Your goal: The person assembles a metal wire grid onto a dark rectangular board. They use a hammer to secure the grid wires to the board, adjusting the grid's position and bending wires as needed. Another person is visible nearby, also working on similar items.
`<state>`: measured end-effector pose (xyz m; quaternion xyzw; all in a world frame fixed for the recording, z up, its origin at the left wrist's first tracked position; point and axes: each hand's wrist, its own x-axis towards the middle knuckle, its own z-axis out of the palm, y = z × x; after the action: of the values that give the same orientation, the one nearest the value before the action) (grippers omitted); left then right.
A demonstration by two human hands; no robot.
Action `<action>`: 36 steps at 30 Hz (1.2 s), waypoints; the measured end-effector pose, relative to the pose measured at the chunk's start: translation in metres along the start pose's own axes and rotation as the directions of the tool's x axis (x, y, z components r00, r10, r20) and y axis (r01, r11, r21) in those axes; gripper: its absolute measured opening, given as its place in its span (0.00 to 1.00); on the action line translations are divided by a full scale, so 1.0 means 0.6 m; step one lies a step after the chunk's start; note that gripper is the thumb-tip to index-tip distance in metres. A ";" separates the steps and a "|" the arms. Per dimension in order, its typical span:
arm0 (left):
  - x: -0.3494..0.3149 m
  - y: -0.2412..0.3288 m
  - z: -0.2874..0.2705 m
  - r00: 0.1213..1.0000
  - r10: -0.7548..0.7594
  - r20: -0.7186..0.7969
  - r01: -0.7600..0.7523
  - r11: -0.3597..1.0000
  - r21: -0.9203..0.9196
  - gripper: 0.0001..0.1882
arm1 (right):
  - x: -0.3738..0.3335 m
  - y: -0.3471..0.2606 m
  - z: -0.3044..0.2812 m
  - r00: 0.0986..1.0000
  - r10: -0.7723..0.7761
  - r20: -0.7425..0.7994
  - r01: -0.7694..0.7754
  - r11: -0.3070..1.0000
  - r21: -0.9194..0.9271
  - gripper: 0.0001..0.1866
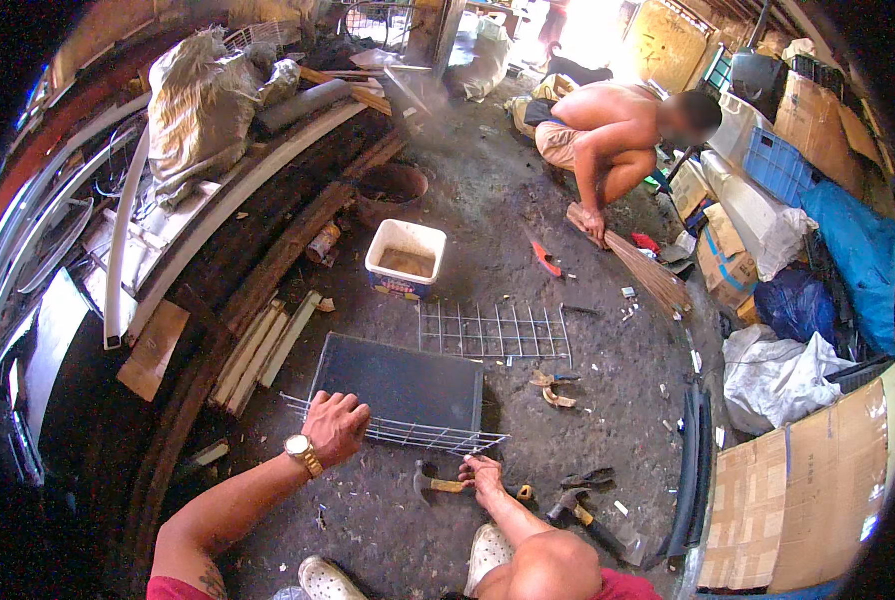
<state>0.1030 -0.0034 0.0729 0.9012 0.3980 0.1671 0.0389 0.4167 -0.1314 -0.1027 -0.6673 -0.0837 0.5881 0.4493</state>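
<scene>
My left hand (336,428), with a gold watch at its wrist, is closed over the left part of a wire grid (430,437). This grid is tilted along the near edge of a dark flat slab (405,382) lying on the ground. My right hand (484,478) pinches the grid's lower right end with its fingertips. Just beside that hand a hammer (448,486) lies on the dirt. A second hammer (574,506) rests farther right, by my knee. Beyond the slab lies another wire grid (493,333).
Pliers-like tools (552,392) and a red-handled tool (545,258) lie ahead. A white bucket (406,250) stands beyond the slab. Wood strips (258,362) are at left; cardboard (798,490) and bags line the right. A crouching person (608,125) holds a broom (640,262).
</scene>
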 end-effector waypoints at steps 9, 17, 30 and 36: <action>0.002 0.000 -0.001 1.000 0.011 -0.027 -0.011 1.000 -0.005 0.03 | -0.021 -0.029 -0.008 0.966 0.121 0.229 -0.018 0.914 -0.406 0.08; 0.010 -0.009 0.001 0.999 0.027 -0.020 -0.026 1.000 0.009 0.03 | -0.061 0.013 0.003 0.856 0.190 0.481 0.211 0.721 -0.660 0.13; 0.007 -0.013 0.005 0.997 0.011 0.075 -0.013 1.000 0.023 0.10 | -0.187 -0.228 -0.049 0.697 0.505 0.510 0.671 -0.207 -0.712 0.29; 0.002 -0.016 0.005 0.997 0.015 0.076 -0.012 0.999 -0.034 0.09 | -0.226 -0.456 0.048 0.728 0.380 0.571 0.686 -0.396 -0.611 0.20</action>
<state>0.0978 0.0040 0.0684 0.9088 0.3872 0.1396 0.0680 0.4659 -0.0446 0.1870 -0.4563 -0.7795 0.3317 -0.2722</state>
